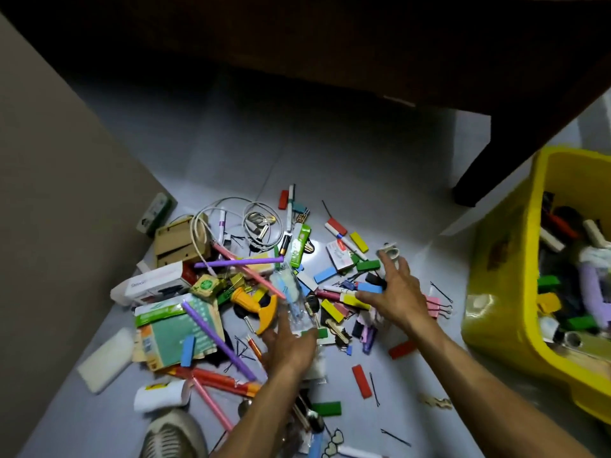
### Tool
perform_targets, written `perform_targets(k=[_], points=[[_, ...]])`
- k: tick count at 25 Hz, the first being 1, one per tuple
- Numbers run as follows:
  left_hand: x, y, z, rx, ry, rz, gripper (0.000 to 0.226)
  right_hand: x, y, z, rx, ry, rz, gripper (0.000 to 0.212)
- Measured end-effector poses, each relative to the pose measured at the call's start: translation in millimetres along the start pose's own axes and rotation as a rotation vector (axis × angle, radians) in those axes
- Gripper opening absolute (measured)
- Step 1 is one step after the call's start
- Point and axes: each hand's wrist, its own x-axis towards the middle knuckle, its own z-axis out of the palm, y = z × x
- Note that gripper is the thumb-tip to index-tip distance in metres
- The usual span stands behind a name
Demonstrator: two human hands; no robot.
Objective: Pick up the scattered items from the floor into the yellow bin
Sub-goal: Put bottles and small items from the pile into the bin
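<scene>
A: The yellow bin [489, 292] stands at the right edge of the frame, already partly full. The pile [264, 292] lies on the floor [330, 153] at the centre.

B: The left hand [291, 345] holds a clear packet [294, 302]; it looks slippery and may drop. The right hand [396, 292] is spread wide, holding nothing; it could push blocks away.

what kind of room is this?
Probably a home room, at floor level: pale tiled floor, dark wooden furniture leg, plain wall, and household odds and ends beside a yellow bin.
</scene>
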Motion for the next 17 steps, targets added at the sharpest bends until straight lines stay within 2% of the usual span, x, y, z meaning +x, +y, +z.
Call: perform_targets(k=[4,6,8,12,17], points=[[26,9,16,-0.318,-0.130,-0.061,0.071,5,-7,40,-0.059,-0.049,-0.061,0.079],[31,25,33,-0.472,-0.190,-0.053,0.053,-15,-14,66,0.069,-0.089,-0.084,0.069],[34,35,46,-0.462,-0.168,0.024,0.034,-30,-16,82,0.241,-0.088,-0.071,0.051],[33,32,49,-0.358,-0.161,0.063,0.038,-39,-19,75,0.641,-0.111,0.005,0.026],[12,36,39,-0.422,-0.153,0.094,0.021,-66,-26,58,0.893,-0.124,-0.080,0.029]])
